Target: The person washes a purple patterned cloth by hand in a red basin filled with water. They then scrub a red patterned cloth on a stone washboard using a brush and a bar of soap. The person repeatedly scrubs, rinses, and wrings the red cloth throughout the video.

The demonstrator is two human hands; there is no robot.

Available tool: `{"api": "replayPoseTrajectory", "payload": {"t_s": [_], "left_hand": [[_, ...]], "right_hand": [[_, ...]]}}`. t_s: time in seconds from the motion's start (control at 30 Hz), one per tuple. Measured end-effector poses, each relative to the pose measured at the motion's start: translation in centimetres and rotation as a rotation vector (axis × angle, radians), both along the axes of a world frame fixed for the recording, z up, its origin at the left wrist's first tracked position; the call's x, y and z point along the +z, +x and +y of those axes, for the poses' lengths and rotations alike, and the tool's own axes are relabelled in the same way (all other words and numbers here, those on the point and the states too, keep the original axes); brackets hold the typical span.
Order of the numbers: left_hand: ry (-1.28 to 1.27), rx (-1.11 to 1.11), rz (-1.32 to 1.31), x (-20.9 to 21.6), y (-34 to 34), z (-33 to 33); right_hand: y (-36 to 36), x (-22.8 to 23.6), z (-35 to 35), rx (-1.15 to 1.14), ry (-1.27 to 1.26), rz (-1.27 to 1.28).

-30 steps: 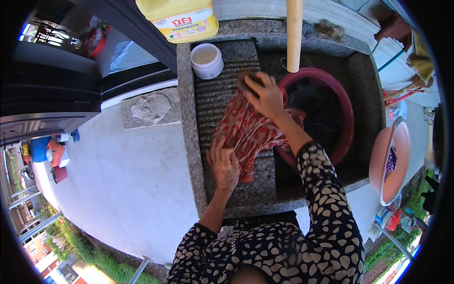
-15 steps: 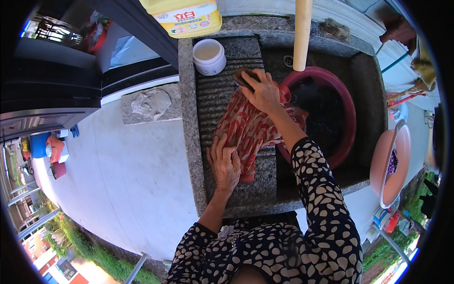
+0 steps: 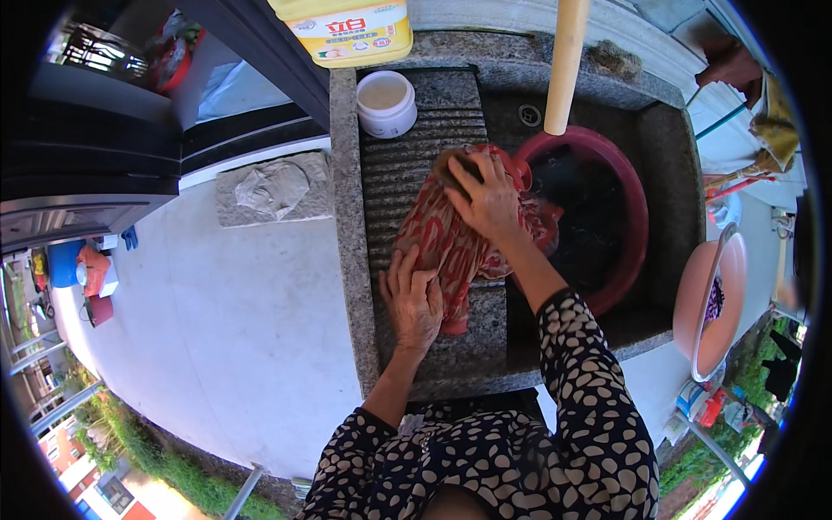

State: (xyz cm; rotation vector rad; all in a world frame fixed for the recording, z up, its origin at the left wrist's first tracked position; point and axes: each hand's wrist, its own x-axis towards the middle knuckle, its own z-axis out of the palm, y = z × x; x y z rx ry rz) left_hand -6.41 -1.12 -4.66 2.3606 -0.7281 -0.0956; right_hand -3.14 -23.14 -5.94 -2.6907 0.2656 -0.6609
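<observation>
A wet red-and-beige patterned garment (image 3: pixel 451 251) lies spread over the ridged stone washboard (image 3: pixel 416 160). My right hand (image 3: pixel 492 199) is closed around a brown scrubbing brush (image 3: pixel 452 166) and presses it to the garment's far part. The brush is partly hidden under the fingers, so its bristles do not show. My left hand (image 3: pixel 412 303) rests flat on the garment's near left edge, its fingers stretched out and touching the cloth and the stone. Part of the garment hangs to the right, at the rim of a dark red basin (image 3: pixel 643 217) holding dark water.
A white tub (image 3: pixel 386 104) stands at the washboard's far left, with a yellow detergent jug (image 3: pixel 355 43) behind it. A wooden pole (image 3: pixel 568 65) slants over the stone sink (image 3: pixel 676 173). A pink basin (image 3: pixel 732 295) is at right. A grey cloth (image 3: pixel 273 189) lies on a slab at left.
My right hand and the brush have moved a little toward me over the garment, whose far end now shows beyond the brush. My left hand has stayed in place.
</observation>
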Motion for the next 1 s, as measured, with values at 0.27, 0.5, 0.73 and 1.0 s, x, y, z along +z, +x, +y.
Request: {"api": "replayPoseTrajectory", "payload": {"t_s": [0.27, 0.5, 0.73, 1.0], "left_hand": [[-0.05, 0.012, -0.017, -0.7, 0.3, -0.1], [-0.03, 0.003, 0.012, -0.1, -0.2, -0.4], [-0.019, -0.013, -0.083, -0.2, 0.1, -0.2], [0.14, -0.188, -0.107, 3.0, -4.0, -1.5]], "right_hand": [[-2.3, 2.4, 0.8, 0.094, 0.188, 0.042], [-4.5, 2.3, 1.8, 0.1, 0.027, 0.169], [1.6, -1.7, -4.3, -0.127, 0.461, 0.138], [-4.1, 6.5, 3.2, 0.268, 0.361, 0.311]]}}
